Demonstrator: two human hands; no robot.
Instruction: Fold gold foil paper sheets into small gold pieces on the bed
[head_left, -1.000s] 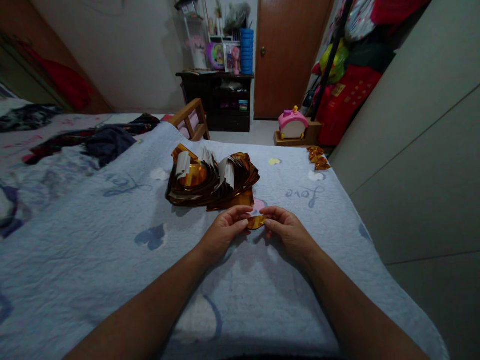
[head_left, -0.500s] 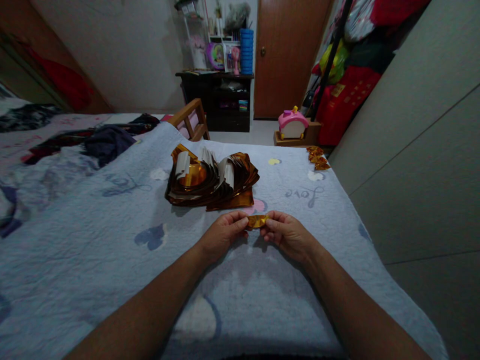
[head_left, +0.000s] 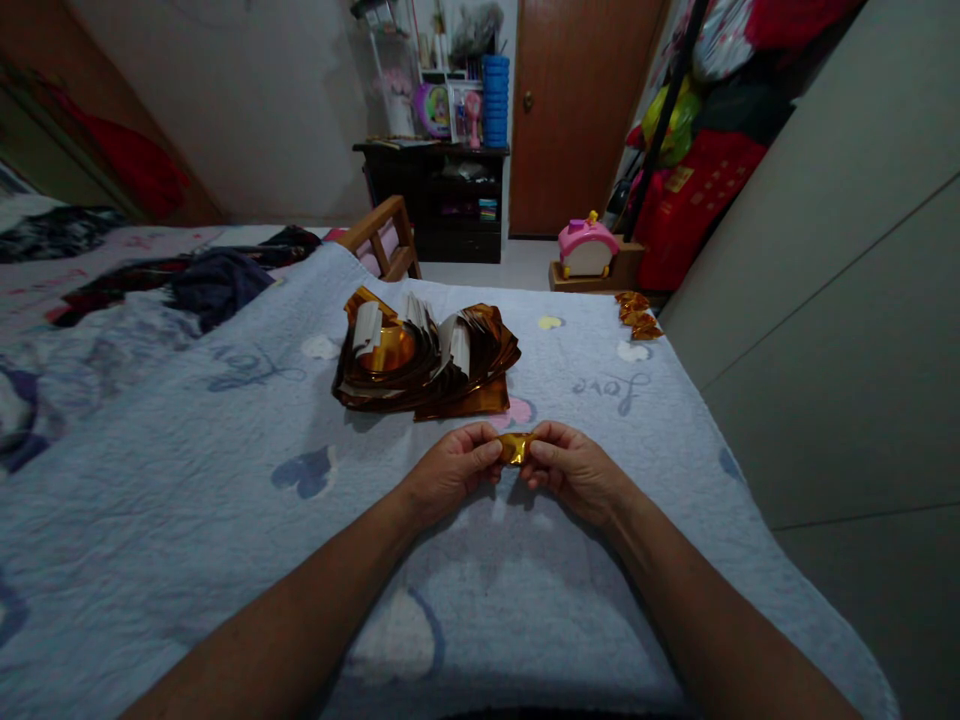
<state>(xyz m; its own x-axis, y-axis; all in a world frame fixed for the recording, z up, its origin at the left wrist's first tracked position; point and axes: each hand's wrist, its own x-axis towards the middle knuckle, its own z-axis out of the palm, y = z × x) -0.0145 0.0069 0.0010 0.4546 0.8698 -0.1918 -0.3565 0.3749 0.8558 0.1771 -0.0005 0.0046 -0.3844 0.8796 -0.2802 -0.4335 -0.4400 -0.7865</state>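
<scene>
The light-blue quilt (head_left: pixel 225 520) is spreading beneath everything, and its soft surface is giving little firm support, so the bundle of amber foil sheets (head_left: pixel 390 388), curling and fanning just beyond the hands, could be slumping or shedding leaves if a knuckle were knocking it. Toward the far right, the cluster of twisted foil pieces (head_left: pixel 641 326) is resting near the quilt's edge, where a tug on the cloth could be tipping pieces over. Nearer, the left hand (head_left: pixel 451 470) and the right hand (head_left: pixel 581 470) are facing each other, each pinching with thumb and forefinger closed. The gold foil strip (head_left: pixel 515 449) between them is looking thin, so uneven pulling could be tearing it, and a loosening pinch could be letting it slip. It is spanning the narrow gap, one end sitting in each pinch, its shiny middle showing bare; the covered ends are not showing.
</scene>
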